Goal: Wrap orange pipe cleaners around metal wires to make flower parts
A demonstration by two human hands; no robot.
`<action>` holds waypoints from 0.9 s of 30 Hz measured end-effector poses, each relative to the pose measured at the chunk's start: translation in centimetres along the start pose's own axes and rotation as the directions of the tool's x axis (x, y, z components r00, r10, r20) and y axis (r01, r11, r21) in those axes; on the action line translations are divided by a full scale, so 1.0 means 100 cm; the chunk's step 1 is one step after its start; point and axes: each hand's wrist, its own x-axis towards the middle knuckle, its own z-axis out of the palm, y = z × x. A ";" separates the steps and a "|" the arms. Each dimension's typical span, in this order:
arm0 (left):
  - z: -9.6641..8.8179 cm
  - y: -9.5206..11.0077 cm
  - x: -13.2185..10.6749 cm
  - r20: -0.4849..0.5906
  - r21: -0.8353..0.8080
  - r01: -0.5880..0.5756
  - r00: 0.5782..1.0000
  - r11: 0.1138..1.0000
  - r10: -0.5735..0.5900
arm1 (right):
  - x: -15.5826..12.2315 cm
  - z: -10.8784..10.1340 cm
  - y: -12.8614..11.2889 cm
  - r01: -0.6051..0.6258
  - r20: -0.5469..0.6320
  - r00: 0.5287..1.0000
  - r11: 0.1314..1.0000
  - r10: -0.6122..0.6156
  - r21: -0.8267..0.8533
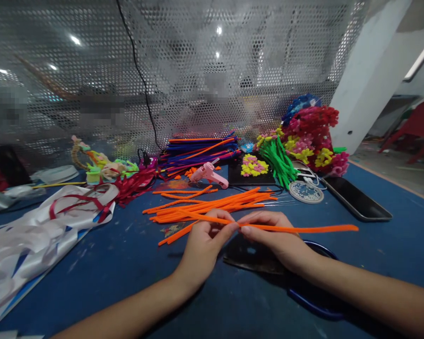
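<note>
Both my hands meet over the blue table [134, 263], pinching one long orange pipe cleaner [304, 229]. My left hand [203, 245] grips it near its left part, fingers closed round it. My right hand [273, 235] pinches it beside the left hand, and the rest of the stem sticks out to the right. Just beyond my hands lies a loose pile of orange pipe cleaners [212, 205]. A dark flat object [254, 256] lies under my right hand.
A pink glue gun [209, 175] lies behind the pile, with bundled blue and orange stems [201, 150]. Green stems [279, 162], pipe-cleaner flowers [313, 134], a black phone [355, 200] and a round lid [306, 192] sit right. Plastic wrapping [35, 235] with red ribbon lies left. A perforated metal screen [205, 70] backs the table.
</note>
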 end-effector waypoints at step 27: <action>-0.020 0.012 0.010 0.412 0.029 0.395 0.832 0.918 -0.371 | -0.002 -0.001 -0.008 0.159 0.097 0.985 0.963 -0.141 -0.216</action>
